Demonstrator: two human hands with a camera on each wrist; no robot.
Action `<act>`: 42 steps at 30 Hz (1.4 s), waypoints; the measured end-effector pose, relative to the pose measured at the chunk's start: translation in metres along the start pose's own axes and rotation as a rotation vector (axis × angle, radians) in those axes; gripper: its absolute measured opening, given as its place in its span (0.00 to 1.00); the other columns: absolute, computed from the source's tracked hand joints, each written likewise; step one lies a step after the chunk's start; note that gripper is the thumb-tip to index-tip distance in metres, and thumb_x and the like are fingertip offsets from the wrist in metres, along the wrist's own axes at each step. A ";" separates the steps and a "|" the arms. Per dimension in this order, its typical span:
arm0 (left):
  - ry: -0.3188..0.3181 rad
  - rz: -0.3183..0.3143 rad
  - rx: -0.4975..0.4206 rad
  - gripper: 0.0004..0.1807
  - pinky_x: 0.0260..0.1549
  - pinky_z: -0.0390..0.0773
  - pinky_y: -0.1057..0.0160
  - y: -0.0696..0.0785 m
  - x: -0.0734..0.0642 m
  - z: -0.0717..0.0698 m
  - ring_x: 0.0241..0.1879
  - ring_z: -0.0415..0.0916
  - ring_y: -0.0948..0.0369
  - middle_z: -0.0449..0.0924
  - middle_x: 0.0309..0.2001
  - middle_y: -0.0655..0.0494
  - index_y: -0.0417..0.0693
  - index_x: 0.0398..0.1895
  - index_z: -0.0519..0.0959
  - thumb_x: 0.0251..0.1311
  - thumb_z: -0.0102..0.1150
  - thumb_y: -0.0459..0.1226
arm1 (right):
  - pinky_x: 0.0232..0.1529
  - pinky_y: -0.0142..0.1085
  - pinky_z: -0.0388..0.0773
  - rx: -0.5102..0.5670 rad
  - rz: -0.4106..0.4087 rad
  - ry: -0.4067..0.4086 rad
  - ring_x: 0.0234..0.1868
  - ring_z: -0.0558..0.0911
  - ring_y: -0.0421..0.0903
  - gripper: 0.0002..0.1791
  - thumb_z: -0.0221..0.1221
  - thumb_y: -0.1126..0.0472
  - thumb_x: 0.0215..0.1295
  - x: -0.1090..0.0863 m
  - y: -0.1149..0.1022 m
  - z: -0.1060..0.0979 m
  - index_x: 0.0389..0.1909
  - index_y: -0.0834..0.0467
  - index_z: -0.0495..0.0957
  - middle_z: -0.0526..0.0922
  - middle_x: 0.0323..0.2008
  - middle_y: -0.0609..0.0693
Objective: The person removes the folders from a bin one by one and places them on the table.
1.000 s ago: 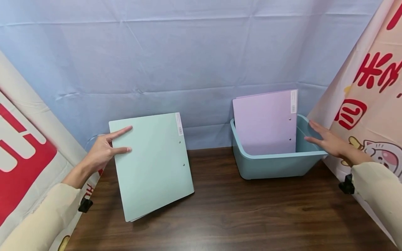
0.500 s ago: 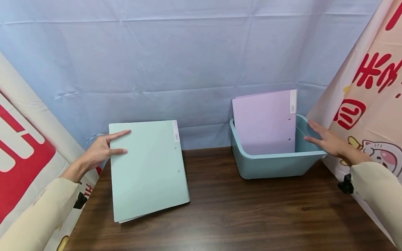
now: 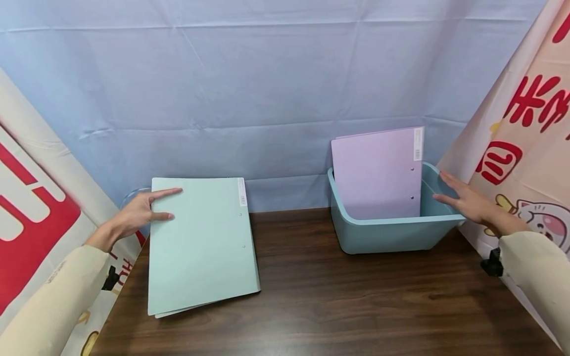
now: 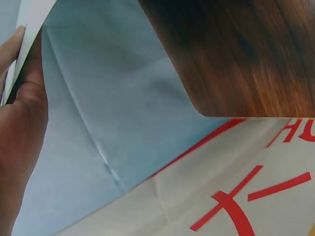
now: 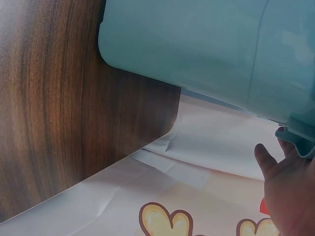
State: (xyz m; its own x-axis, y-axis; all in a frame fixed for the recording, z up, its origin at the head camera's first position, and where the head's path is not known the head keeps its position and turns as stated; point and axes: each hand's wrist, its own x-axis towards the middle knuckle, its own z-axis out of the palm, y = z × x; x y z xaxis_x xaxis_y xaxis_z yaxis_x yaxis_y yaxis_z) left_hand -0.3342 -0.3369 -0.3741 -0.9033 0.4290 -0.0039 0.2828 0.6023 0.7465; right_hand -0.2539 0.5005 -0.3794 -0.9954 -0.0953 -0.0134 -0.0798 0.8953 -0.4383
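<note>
In the head view my left hand (image 3: 133,215) holds a mint-green file folder (image 3: 202,252) by its upper left edge. Thumb and a finger lie over the front cover, and the left wrist view has other fingers (image 4: 33,64) behind it. The folder leans back, its lower edge close to the table, covers slightly parted at the bottom. At the right, my right hand (image 3: 472,200) grips the rim of a blue-green plastic bin (image 3: 383,237), with some fingers reaching inside and others below the rim. A purple file folder (image 3: 376,173) stands upright in the bin.
The dark wooden table (image 3: 320,306) runs beneath everything. A pale blue cloth (image 3: 267,89) hangs behind it. Printed banners with red lettering flank both sides, the right banner (image 3: 534,148) close by the bin.
The green folder has come left and its top has dropped slightly, turning straighter, with my left hand moving along. My right hand, the bin and the purple folder stay put.
</note>
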 end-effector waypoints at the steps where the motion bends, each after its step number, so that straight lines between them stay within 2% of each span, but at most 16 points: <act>1: -0.008 0.000 0.006 0.42 0.48 0.75 0.73 -0.002 0.001 -0.001 0.68 0.62 0.51 0.62 0.72 0.52 0.65 0.73 0.63 0.54 0.71 0.40 | 0.54 0.80 0.45 -0.002 0.003 -0.001 0.72 0.35 0.75 0.49 0.51 0.41 0.70 -0.001 0.000 0.000 0.77 0.43 0.26 0.28 0.77 0.62; 4: -0.027 -0.006 0.025 0.43 0.56 0.75 0.59 -0.009 0.001 -0.003 0.70 0.60 0.48 0.61 0.72 0.49 0.63 0.73 0.63 0.54 0.71 0.40 | 0.54 0.80 0.45 -0.004 0.002 -0.001 0.72 0.35 0.74 0.49 0.51 0.41 0.70 -0.001 0.001 0.000 0.77 0.43 0.26 0.28 0.77 0.62; 6: -0.044 -0.017 0.038 0.42 0.62 0.68 0.46 -0.015 0.001 -0.004 0.72 0.54 0.46 0.59 0.73 0.47 0.62 0.74 0.63 0.55 0.71 0.40 | 0.54 0.80 0.45 -0.013 0.001 0.000 0.72 0.35 0.74 0.49 0.51 0.41 0.70 -0.002 0.001 -0.001 0.77 0.42 0.26 0.29 0.77 0.62; 9: -0.048 -0.053 0.061 0.42 0.65 0.57 0.35 -0.022 0.000 -0.004 0.74 0.47 0.45 0.56 0.75 0.47 0.63 0.73 0.64 0.54 0.71 0.40 | 0.54 0.80 0.45 -0.018 -0.002 0.002 0.72 0.35 0.74 0.49 0.51 0.40 0.70 -0.001 0.002 -0.001 0.77 0.42 0.26 0.29 0.77 0.61; 11: -0.048 -0.080 0.077 0.42 0.63 0.60 0.37 -0.026 -0.001 -0.005 0.74 0.48 0.45 0.56 0.75 0.46 0.64 0.73 0.64 0.54 0.71 0.40 | 0.54 0.80 0.45 -0.019 -0.001 0.002 0.72 0.35 0.74 0.49 0.51 0.40 0.70 -0.001 0.003 -0.001 0.77 0.42 0.26 0.29 0.77 0.61; 14: -0.041 -0.093 0.123 0.42 0.54 0.69 0.53 -0.032 0.000 -0.006 0.71 0.53 0.47 0.58 0.74 0.44 0.63 0.73 0.65 0.53 0.71 0.38 | 0.54 0.80 0.46 -0.010 0.000 0.007 0.72 0.36 0.75 0.49 0.52 0.41 0.70 0.000 0.002 -0.002 0.77 0.41 0.27 0.30 0.77 0.62; 17: -0.040 -0.093 0.149 0.42 0.39 0.70 0.63 -0.036 0.002 -0.008 0.63 0.59 0.49 0.57 0.73 0.41 0.60 0.72 0.66 0.53 0.71 0.35 | 0.53 0.80 0.47 -0.013 0.000 0.013 0.72 0.37 0.75 0.50 0.52 0.42 0.70 0.000 0.001 -0.002 0.77 0.42 0.27 0.30 0.77 0.62; 19: -0.043 -0.096 0.164 0.42 0.37 0.70 0.65 -0.038 0.003 -0.008 0.59 0.59 0.49 0.56 0.73 0.39 0.60 0.72 0.66 0.53 0.71 0.34 | 0.53 0.80 0.47 -0.023 0.001 0.014 0.72 0.37 0.75 0.49 0.52 0.41 0.70 0.000 0.002 -0.003 0.77 0.42 0.27 0.30 0.77 0.62; 24: -0.055 -0.099 0.183 0.42 0.39 0.69 0.63 -0.045 0.006 -0.009 0.59 0.60 0.48 0.53 0.74 0.36 0.57 0.73 0.65 0.53 0.71 0.33 | 0.54 0.79 0.47 -0.037 0.012 0.010 0.72 0.36 0.75 0.49 0.51 0.39 0.70 0.003 0.004 -0.001 0.77 0.42 0.26 0.29 0.77 0.61; 25: -0.056 -0.103 0.178 0.42 0.35 0.70 0.64 -0.046 0.006 -0.010 0.58 0.59 0.47 0.53 0.74 0.36 0.57 0.72 0.66 0.53 0.70 0.32 | 0.54 0.79 0.47 -0.034 0.012 0.012 0.72 0.36 0.74 0.50 0.51 0.39 0.70 0.003 0.004 -0.001 0.77 0.43 0.27 0.29 0.77 0.60; 27: -0.058 -0.106 0.182 0.42 0.37 0.70 0.61 -0.048 0.007 -0.010 0.59 0.58 0.46 0.51 0.74 0.35 0.56 0.72 0.66 0.53 0.70 0.32 | 0.54 0.79 0.47 -0.024 0.017 0.011 0.72 0.36 0.74 0.50 0.51 0.40 0.70 0.003 0.004 0.000 0.77 0.42 0.27 0.29 0.77 0.60; 30: -0.063 -0.106 0.189 0.42 0.49 0.72 0.52 -0.052 0.008 -0.012 0.67 0.54 0.43 0.50 0.75 0.36 0.56 0.72 0.66 0.52 0.70 0.31 | 0.54 0.80 0.46 -0.012 0.017 0.015 0.72 0.35 0.74 0.50 0.52 0.40 0.70 0.002 0.004 -0.001 0.77 0.43 0.27 0.29 0.77 0.60; 32: -0.069 -0.102 0.199 0.42 0.59 0.64 0.40 -0.054 0.009 -0.013 0.72 0.47 0.40 0.50 0.75 0.36 0.55 0.72 0.66 0.52 0.70 0.30 | 0.54 0.80 0.46 -0.007 0.016 0.016 0.73 0.35 0.74 0.50 0.52 0.40 0.70 0.001 0.003 -0.001 0.77 0.43 0.27 0.28 0.77 0.59; 34: -0.071 -0.105 0.200 0.41 0.63 0.57 0.33 -0.058 0.009 -0.015 0.73 0.42 0.38 0.50 0.75 0.37 0.54 0.71 0.67 0.52 0.70 0.29 | 0.55 0.79 0.45 -0.005 0.012 0.019 0.73 0.35 0.73 0.50 0.52 0.40 0.70 0.001 0.003 -0.001 0.77 0.43 0.27 0.29 0.77 0.60; 37: -0.067 -0.114 0.202 0.41 0.63 0.54 0.31 -0.063 0.010 -0.017 0.73 0.41 0.36 0.49 0.74 0.34 0.51 0.71 0.68 0.50 0.70 0.29 | 0.55 0.79 0.46 -0.006 0.012 0.022 0.73 0.35 0.73 0.50 0.51 0.39 0.70 0.000 0.003 0.000 0.77 0.44 0.27 0.29 0.77 0.60; 42: -0.054 -0.143 0.212 0.42 0.60 0.55 0.32 -0.069 0.010 -0.017 0.71 0.43 0.34 0.46 0.73 0.29 0.48 0.70 0.68 0.47 0.72 0.30 | 0.55 0.79 0.46 -0.005 0.018 0.018 0.73 0.35 0.73 0.50 0.52 0.39 0.69 0.000 0.003 0.001 0.77 0.43 0.27 0.29 0.77 0.60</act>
State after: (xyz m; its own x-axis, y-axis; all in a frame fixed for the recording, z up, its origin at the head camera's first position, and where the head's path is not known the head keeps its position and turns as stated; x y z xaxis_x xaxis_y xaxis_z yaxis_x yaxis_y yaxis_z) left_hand -0.3685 -0.3859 -0.4143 -0.9222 0.3608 -0.1391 0.2196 0.7848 0.5796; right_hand -0.2546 0.5027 -0.3811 -0.9974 -0.0713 -0.0055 -0.0619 0.8990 -0.4336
